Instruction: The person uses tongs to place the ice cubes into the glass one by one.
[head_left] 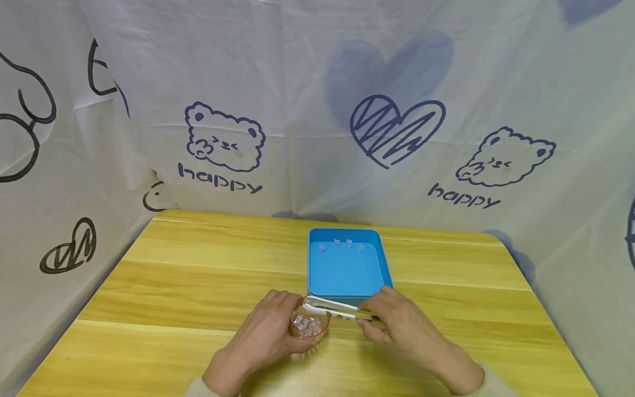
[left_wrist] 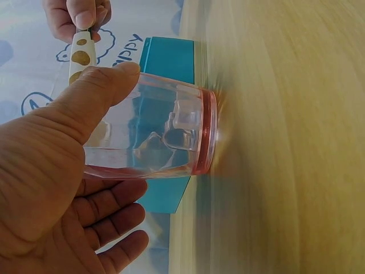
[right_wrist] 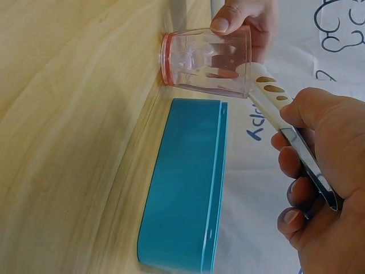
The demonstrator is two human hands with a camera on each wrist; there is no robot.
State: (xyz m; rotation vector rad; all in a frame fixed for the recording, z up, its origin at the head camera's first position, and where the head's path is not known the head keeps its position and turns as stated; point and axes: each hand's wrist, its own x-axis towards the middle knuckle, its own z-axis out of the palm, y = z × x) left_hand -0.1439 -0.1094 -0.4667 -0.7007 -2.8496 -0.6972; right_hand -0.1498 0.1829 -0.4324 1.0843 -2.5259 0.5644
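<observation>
The clear, pink-tinted cup (right_wrist: 197, 83) is standing upright on the table, near the tray's near left corner. Several clear cubes (head_left: 306, 325) are lying in its bottom. Your left hand (head_left: 270, 325) is gripping the cup, thumb along one side near the rim. Your right hand (head_left: 402, 325) is grasping the spotted white tongs (head_left: 337, 309) by the metal part, and their white ends are sitting at the cup's mouth. Whether they are pinching a cube, I cannot tell.

Just beyond, the blue tray (head_left: 347, 273) is holding four more cubes (head_left: 349, 242), spaced out toward its far side. Further out, the wood-grain table (head_left: 198, 275) is meeting a printed cloth (head_left: 297, 82).

Risks, as judged: with the tongs working so close to the rim, a sideways knock could be tipping the cup if your left hand is bracing it too lightly. Smooth cubes could be slipping if the tongs are closing off-centre.
</observation>
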